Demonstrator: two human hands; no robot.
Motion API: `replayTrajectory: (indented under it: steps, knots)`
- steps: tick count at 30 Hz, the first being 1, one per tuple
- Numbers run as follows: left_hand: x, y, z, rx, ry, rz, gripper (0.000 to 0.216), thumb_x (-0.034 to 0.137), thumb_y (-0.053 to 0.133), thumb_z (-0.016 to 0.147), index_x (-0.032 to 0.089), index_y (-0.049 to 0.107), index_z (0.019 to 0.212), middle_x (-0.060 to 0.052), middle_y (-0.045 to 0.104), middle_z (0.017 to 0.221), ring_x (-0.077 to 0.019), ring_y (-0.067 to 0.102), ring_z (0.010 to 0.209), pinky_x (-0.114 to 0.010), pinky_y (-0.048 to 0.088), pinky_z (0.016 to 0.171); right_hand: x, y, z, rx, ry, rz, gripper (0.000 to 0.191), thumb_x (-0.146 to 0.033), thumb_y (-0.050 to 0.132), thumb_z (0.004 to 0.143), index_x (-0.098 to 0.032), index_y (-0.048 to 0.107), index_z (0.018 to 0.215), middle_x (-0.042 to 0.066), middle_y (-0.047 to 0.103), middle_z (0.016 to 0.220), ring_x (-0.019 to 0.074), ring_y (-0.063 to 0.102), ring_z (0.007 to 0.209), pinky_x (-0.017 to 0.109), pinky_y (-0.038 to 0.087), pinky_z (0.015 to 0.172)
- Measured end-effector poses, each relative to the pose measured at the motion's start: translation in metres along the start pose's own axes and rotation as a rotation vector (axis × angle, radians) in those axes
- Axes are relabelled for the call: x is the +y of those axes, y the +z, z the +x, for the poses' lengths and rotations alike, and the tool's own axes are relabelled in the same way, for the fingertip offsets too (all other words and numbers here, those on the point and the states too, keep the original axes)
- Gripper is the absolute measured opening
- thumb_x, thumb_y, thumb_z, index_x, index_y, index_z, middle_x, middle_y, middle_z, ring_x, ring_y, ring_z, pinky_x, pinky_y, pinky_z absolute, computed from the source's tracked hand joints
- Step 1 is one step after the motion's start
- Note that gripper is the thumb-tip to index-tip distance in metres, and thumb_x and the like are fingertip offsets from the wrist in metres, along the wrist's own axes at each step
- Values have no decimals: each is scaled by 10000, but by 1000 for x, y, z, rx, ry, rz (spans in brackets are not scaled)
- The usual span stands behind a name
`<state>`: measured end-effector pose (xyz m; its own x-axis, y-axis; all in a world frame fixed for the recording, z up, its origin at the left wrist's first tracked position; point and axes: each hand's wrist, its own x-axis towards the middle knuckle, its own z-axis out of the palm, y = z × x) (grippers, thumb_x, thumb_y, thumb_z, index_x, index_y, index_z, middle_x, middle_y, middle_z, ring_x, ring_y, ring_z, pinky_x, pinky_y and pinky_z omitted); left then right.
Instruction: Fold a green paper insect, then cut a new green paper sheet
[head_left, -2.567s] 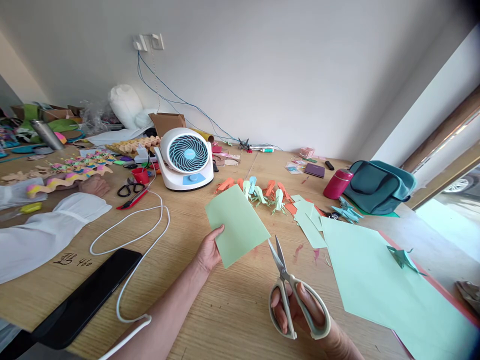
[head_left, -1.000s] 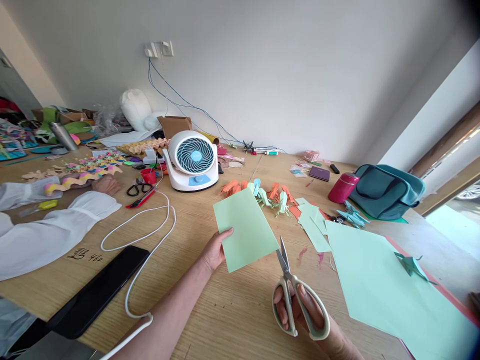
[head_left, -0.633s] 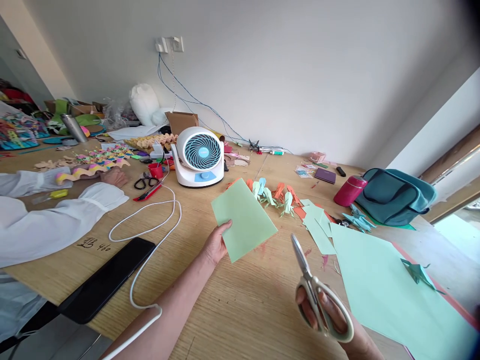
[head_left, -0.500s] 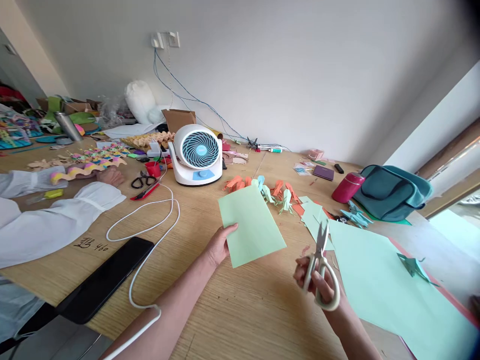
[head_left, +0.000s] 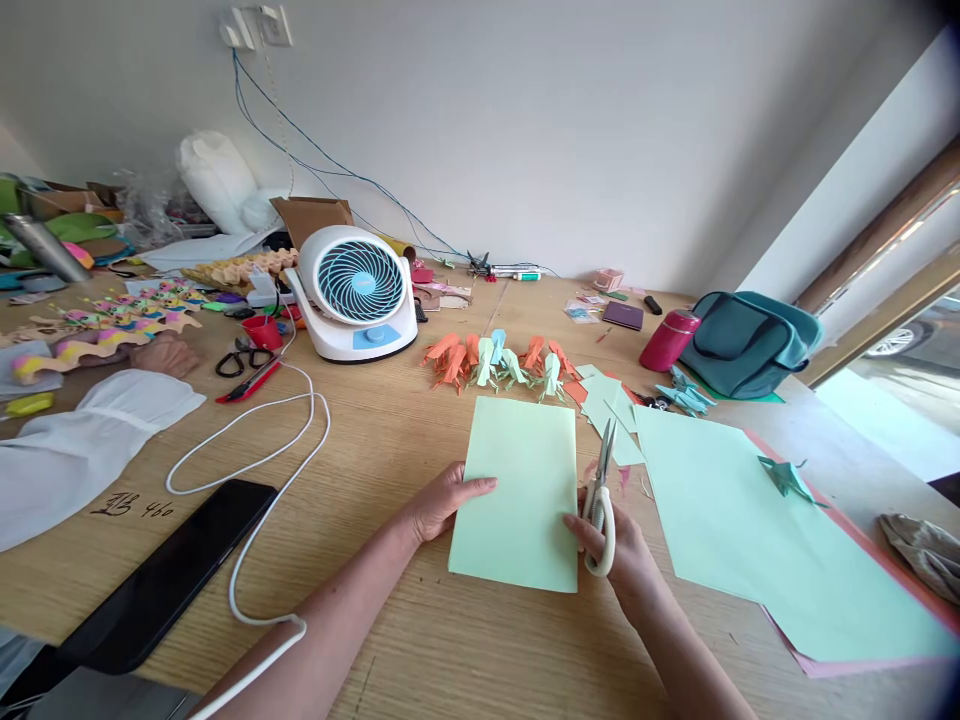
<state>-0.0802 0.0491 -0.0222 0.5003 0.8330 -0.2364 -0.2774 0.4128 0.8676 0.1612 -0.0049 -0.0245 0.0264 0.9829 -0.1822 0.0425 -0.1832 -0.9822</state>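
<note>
A pale green sheet of paper [head_left: 517,490] is held above the wooden table, facing me. My left hand [head_left: 448,500] is closed on its left edge, thumb in front and fingers behind. My right hand [head_left: 615,545] holds a pair of scissors [head_left: 600,500] with cream handles, blades together and pointing up. The thumb of that hand also presses on the right edge of the sheet. Beyond the sheet lie several folded orange and green paper figures [head_left: 514,368]. Small green paper pieces [head_left: 611,405] lie to their right.
Large green sheets [head_left: 735,510] cover the right side, with a folded paper figure [head_left: 787,478] on top. A white fan [head_left: 352,295], a phone-like black slab [head_left: 169,575] and a white cable [head_left: 319,440] are on the left. Another person's sleeve [head_left: 97,440] rests there. A pink bottle [head_left: 670,340] stands by a teal bag [head_left: 750,345].
The sheet has turned upright and come nearer. My right hand has moved left with the scissors and now touches the sheet's right edge. The view has shifted to the right.
</note>
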Motion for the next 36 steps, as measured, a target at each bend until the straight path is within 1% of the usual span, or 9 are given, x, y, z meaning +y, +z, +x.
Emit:
replayTrajectory:
  steps: [4,8,13,16,21,24,30,32,36]
  knots:
    - [0,2,0,2,10,-36,343,338,792,711,133,745,982,-101,767,891,-191,695,728,-277,529,698,3,1,2,39,-41,-11,361,-479,768,695,-211,593,861,-44,478,645,121,410,554,248,334,491]
    - [-4,3,0,-14,16,11,351,344,786,722,144,743,1007,-94,766,905,-203,703,777,-295,527,759,2,2,1,65,-66,-19,348,-471,744,722,-214,589,898,-37,511,674,126,419,568,252,345,504]
    - [-7,2,-1,-68,-17,153,377,370,773,738,130,741,1026,-109,764,904,-213,699,779,-290,518,710,-1,0,1,141,-105,-47,316,-440,751,710,-212,545,782,-45,471,644,131,404,597,253,338,529]
    - [-9,3,-1,-95,-13,104,416,384,773,739,143,728,1076,-121,757,991,-231,702,860,-317,520,788,-1,0,0,143,-126,-55,301,-414,759,707,-213,553,795,-43,489,652,134,419,599,255,349,535]
    - [-12,7,0,-71,-4,73,470,370,776,742,164,694,1157,-133,729,1110,-264,689,977,-380,500,903,3,2,0,170,-160,-58,288,-426,726,754,-220,580,892,-34,534,678,144,452,612,259,363,541]
    - [-12,8,0,-82,-21,102,484,367,786,729,142,697,1148,-148,728,1105,-276,689,980,-381,504,891,4,1,1,225,-197,-60,276,-400,735,747,-222,574,885,-37,529,674,143,447,606,258,360,539]
    - [-11,9,-1,-71,0,107,497,364,791,722,138,692,1153,-151,742,1055,-278,695,966,-379,517,866,-2,2,-2,241,-286,-90,238,-400,696,792,-218,576,890,-15,528,760,153,455,679,270,382,603]
    - [-11,10,-1,-59,-11,110,497,355,797,718,140,691,1153,-151,750,1021,-279,697,964,-379,525,854,-3,3,-3,242,-291,-79,232,-402,684,804,-220,567,887,-13,518,772,155,449,689,270,380,610]
    - [-11,13,-1,-46,6,62,485,363,801,718,148,696,1140,-150,745,1053,-269,706,949,-363,529,855,-2,5,-3,253,-280,-83,237,-407,690,799,-221,562,871,-13,524,744,158,448,670,273,376,598]
